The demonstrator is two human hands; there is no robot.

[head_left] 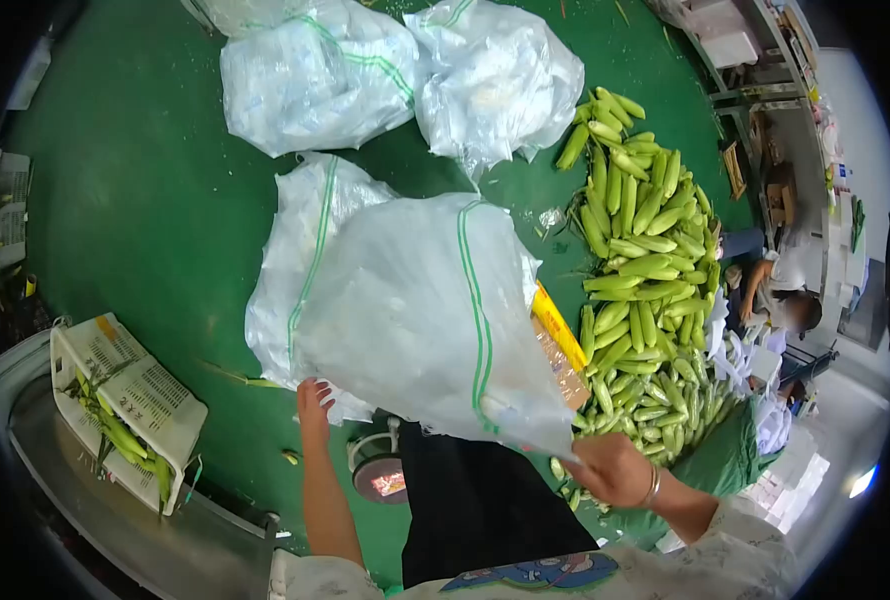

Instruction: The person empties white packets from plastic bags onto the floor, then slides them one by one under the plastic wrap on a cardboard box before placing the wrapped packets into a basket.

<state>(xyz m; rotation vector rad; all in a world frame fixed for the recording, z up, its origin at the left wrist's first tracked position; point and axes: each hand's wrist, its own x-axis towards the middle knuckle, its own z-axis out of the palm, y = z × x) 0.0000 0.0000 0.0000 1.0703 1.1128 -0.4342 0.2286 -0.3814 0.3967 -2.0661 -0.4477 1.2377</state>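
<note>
A large whitish translucent plastic bag point(395, 280) with green stripes fills the middle of the head view, just in front of my body. My right hand point(613, 468), with a bracelet at the wrist, is closed on the bag's lower right corner and pulls it taut. At the bag's lower left edge is my left hand point(315, 400), its fingers apart and against or close beside the plastic; contact is hard to tell. Behind the large bag, partly covered by it, lies another striped plastic bag point(290, 270).
Two more full plastic bags, a left one point(315, 85) and a right one point(500, 85), lie farther off. Heaped corn cobs point(650, 250) spread along the right, near a seated person point(765, 285). A crate point(130, 370) stands at left; a round stool point(377, 470) sits below.
</note>
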